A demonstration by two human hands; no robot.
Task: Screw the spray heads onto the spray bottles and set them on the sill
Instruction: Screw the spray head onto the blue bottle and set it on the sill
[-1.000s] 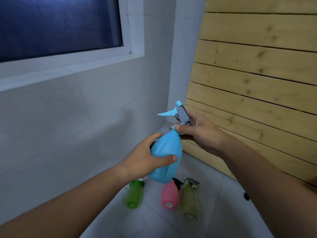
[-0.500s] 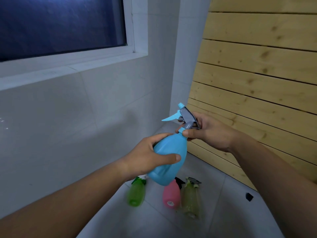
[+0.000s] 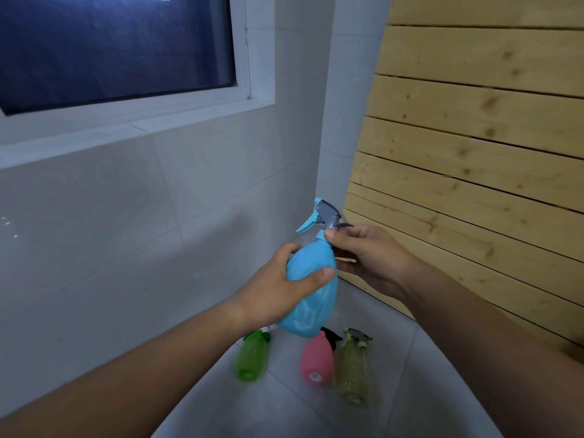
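I hold a light blue spray bottle (image 3: 311, 295) upright in front of me. My left hand (image 3: 278, 289) wraps around its belly. My right hand (image 3: 369, 254) pinches the neck collar just under the grey and blue spray head (image 3: 322, 216), whose trigger points left. On the tiled floor below lie a green bottle (image 3: 251, 357), a pink bottle (image 3: 317, 358) with a black head, and a pale yellow bottle (image 3: 353, 368) with a grey head. The white window sill (image 3: 132, 126) runs along the upper left.
A dark window (image 3: 110, 45) sits above the sill in a grey tiled wall (image 3: 132, 216). A wall of pale wooden planks (image 3: 474, 147) stands on the right, meeting the floor (image 3: 284, 406) in the corner.
The spray head has turned, its trigger now pointing more downward-left. My right fingers have shifted to the collar. The bottle stands a little more upright in my left hand.
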